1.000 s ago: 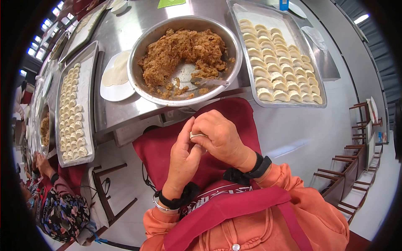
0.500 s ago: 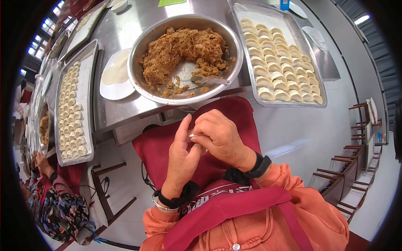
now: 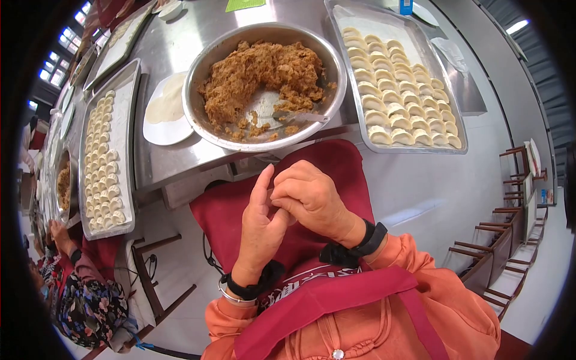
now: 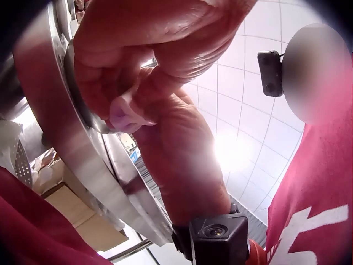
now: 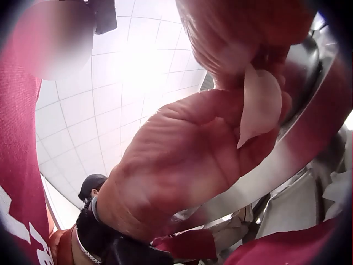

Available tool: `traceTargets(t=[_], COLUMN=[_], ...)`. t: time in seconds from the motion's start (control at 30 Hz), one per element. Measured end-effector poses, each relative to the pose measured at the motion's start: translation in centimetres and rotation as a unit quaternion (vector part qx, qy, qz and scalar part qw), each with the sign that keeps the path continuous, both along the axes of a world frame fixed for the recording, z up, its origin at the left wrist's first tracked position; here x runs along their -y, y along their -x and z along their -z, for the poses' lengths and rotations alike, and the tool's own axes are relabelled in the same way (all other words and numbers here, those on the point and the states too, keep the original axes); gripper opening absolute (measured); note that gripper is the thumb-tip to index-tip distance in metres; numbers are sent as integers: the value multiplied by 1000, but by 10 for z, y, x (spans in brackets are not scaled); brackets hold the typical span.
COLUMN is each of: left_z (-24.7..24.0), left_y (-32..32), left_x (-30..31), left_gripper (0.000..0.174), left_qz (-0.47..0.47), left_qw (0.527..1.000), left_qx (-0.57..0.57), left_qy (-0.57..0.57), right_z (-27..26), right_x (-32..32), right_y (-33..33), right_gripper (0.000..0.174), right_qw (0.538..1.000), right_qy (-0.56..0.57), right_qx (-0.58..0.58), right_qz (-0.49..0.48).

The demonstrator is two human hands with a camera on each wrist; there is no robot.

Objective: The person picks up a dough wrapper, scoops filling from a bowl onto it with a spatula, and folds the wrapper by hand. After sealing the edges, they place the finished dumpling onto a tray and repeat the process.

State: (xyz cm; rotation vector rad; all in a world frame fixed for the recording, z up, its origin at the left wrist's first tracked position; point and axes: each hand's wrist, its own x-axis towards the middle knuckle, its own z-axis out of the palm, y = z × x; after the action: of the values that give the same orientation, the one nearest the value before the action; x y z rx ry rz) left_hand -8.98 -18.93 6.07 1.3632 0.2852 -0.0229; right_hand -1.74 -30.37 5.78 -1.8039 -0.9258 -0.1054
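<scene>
The dumpling lay between our close-set hands, its long axis near twelve-to-six in the right wrist view, curved edge towards three. Our left hand cradled it; our right hand pinched it. From them, the head view put the filling bowl at twelve, a dumpling tray between one and two.

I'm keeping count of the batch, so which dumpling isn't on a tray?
The dumpling held between the left hand and the right hand; the other dumplings I can make out lie in rows on metal trays.
</scene>
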Motion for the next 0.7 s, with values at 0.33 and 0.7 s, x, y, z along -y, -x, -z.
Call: traceTargets(t=[0.33,0.7], left_z=[-1,1], left_y=[1,1], left_x=[2,3], left_gripper=[57,31], left_qz=[-20,-14], left_qw=[996,986], left_qx=[45,43], left_qy=[70,158], right_z=[-3,-9], right_x=[1,5], right_y=[0,2], right_gripper=[9,6], right_qw=[996,994], right_qy=[-62,-96], right_qx=[-62,-60], right_qz=[-24,3])
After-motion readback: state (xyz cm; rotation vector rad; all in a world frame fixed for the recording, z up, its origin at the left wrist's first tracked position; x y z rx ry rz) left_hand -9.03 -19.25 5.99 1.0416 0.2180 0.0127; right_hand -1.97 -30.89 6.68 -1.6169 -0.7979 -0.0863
